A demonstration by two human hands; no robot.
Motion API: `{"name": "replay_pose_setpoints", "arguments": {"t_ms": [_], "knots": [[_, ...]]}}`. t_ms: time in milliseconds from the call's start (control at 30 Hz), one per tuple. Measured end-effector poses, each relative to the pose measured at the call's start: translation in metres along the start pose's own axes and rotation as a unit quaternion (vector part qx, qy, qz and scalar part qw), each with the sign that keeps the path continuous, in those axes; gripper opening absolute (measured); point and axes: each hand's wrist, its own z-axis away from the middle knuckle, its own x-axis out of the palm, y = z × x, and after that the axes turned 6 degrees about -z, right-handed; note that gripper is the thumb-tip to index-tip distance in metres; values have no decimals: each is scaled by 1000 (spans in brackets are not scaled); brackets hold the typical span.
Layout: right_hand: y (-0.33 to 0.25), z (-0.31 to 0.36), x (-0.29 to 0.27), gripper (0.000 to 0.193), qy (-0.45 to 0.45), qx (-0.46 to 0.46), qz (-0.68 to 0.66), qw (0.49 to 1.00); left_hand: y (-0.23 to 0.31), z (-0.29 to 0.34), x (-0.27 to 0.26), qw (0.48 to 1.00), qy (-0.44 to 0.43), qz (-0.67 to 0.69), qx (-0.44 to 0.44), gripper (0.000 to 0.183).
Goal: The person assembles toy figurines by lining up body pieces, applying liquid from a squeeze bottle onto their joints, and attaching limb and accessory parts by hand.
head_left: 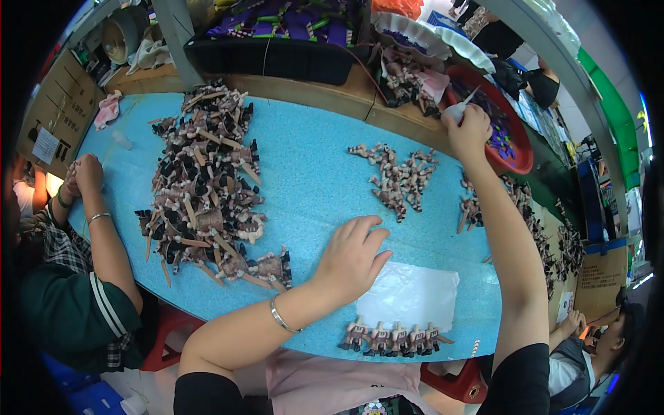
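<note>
My right hand (pixel 472 133) is stretched to the far right, its fingers closed around a small white squeeze bottle (pixel 455 111) with a thin pointed nozzle. Over the middle of the blue table my left hand (pixel 354 257) is held with loosely bent fingers and nothing visible in it. Beside it lies a white plastic sheet (pixel 408 294). Several small toy figures (pixel 399 340) stand in a row along the sheet's near edge. Beyond the left hand is a loose group of small striped figure parts (pixel 398 178).
A large heap of brown and black figures (pixel 207 187) covers the table's left part. At the back stand a black bin of purple pieces (pixel 277 59) and a red basin (pixel 519 155). People sit at the left (pixel 76 297) and right (pixel 588 360). More parts (pixel 546 235) lie right of my arm.
</note>
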Motion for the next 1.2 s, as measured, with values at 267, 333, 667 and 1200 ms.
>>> {"name": "replay_pose_setpoints", "arguments": {"t_ms": [267,333,667,1200], "knots": [[-49,85,-149,31,-203,237,-536,785,-18,5,7,998,48,3,-38,25],[-45,125,-185,34,-236,256,-533,771,-22,-2,9,998,34,19,-51,23],[-62,249,-261,50,-235,425,-581,653,-15,-10,0,996,22,22,-84,26],[-112,263,-268,24,-210,329,-540,746,-14,-18,-9,984,-85,37,-155,33]]}}
